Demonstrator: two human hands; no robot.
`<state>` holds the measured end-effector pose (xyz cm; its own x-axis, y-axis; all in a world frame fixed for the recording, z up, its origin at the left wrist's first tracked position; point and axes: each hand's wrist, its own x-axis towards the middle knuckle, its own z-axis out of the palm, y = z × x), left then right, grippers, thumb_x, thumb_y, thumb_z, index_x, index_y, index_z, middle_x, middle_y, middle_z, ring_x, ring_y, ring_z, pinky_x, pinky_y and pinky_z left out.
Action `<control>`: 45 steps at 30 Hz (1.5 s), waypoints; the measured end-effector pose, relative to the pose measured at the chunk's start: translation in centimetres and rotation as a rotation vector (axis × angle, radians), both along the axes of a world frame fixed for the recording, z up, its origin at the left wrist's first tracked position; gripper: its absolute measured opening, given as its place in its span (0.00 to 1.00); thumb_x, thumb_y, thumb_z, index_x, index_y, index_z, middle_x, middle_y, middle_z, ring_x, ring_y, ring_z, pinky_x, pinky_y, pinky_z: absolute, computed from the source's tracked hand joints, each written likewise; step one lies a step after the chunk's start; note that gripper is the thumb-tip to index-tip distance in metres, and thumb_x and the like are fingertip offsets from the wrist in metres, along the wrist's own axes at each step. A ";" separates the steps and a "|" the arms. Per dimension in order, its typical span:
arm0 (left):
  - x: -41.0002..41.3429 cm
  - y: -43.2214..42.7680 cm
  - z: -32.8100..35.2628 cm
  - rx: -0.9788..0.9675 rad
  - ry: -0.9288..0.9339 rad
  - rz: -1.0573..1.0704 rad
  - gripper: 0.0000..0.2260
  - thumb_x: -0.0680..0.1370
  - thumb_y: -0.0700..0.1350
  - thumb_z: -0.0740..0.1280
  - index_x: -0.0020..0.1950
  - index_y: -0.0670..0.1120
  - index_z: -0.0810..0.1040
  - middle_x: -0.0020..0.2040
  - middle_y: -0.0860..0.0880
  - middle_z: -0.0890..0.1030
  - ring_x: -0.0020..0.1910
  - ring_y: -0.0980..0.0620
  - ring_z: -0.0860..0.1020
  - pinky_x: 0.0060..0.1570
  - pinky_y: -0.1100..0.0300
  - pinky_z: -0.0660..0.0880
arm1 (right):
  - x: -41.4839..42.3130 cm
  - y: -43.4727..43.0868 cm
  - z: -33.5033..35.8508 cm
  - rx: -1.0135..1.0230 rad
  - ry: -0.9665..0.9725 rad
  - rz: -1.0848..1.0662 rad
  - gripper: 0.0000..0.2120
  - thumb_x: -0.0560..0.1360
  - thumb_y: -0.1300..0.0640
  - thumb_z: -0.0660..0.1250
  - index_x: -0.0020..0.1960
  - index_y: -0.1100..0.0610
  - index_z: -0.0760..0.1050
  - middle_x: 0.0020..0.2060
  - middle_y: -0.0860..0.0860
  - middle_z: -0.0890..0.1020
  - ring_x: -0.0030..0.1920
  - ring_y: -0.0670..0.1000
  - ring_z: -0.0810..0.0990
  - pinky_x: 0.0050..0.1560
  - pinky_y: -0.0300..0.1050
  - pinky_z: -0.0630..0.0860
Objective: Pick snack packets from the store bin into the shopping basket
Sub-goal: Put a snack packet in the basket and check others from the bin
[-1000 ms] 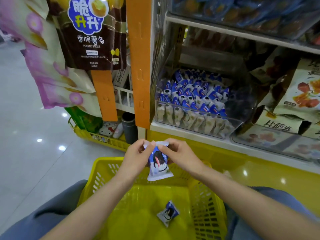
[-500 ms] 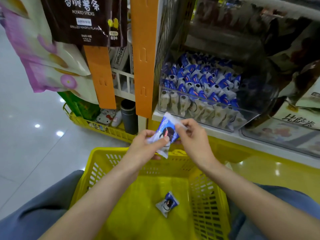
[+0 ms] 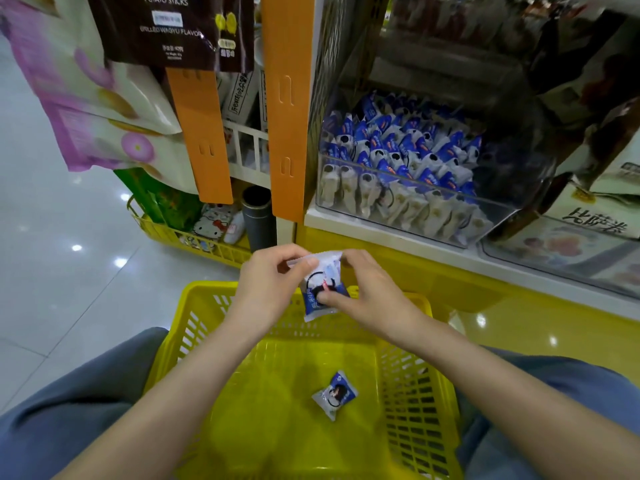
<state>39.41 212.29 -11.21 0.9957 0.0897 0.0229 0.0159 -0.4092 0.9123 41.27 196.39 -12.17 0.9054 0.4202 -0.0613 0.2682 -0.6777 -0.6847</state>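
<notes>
The left hand (image 3: 273,289) pinched the upper left corner of a blue-and-white snack packet (image 3: 320,292) between thumb and curled fingers. The right hand (image 3: 370,296) held the same packet from the other side, fingers curled over its top edge and thumb pressed on its printed face. The packet hung upright between the two hands, above the far rim of the yellow shopping basket (image 3: 207,288), which rested on the person's lap.

The step in hand appeared to be dropping this packet in. To do it well, the hands would need to come a little nearer over the basket's open middle before letting go, since a release from there risked catching the rim. The packet looked light and crinkly, so a loose pinch would serve.

One matching packet (image 3: 335,394) already lay on the basket floor. Beyond the hands, the clear store bin (image 3: 408,216) sat on a white shelf, packed with rows of the same packets (image 3: 398,150). To its left hung orange display strips (image 3: 287,98) and a dark potato sticks bag (image 3: 173,29). A second yellow basket (image 3: 194,242) stood on the glossy pale tiled floor (image 3: 52,271), which reflected ceiling lights.
</notes>
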 end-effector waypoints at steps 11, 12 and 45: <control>-1.7 -1.2 -0.4 -0.280 0.120 -0.014 0.10 0.78 0.42 0.63 0.37 0.47 0.78 0.34 0.48 0.81 0.37 0.54 0.80 0.39 0.59 0.78 | -0.7 -0.2 2.1 0.119 -0.285 0.030 0.04 0.74 0.53 0.67 0.42 0.53 0.76 0.36 0.46 0.79 0.38 0.45 0.77 0.38 0.44 0.75; -1.8 -1.3 -0.5 -0.327 0.144 -0.018 0.10 0.78 0.42 0.63 0.37 0.46 0.77 0.32 0.50 0.81 0.35 0.57 0.79 0.37 0.63 0.78 | -0.9 -0.3 2.2 0.032 -0.397 0.085 0.05 0.75 0.53 0.66 0.43 0.54 0.76 0.37 0.46 0.78 0.38 0.46 0.77 0.37 0.45 0.74; -3.7 -3.5 -1.9 -0.454 0.208 0.006 0.07 0.76 0.45 0.65 0.52 0.49 0.70 0.51 0.47 0.78 0.37 0.63 0.81 0.32 0.69 0.75 | -2.3 -1.1 0.4 0.419 0.048 -0.101 0.07 0.72 0.61 0.70 0.44 0.49 0.77 0.40 0.40 0.81 0.43 0.35 0.79 0.42 0.25 0.72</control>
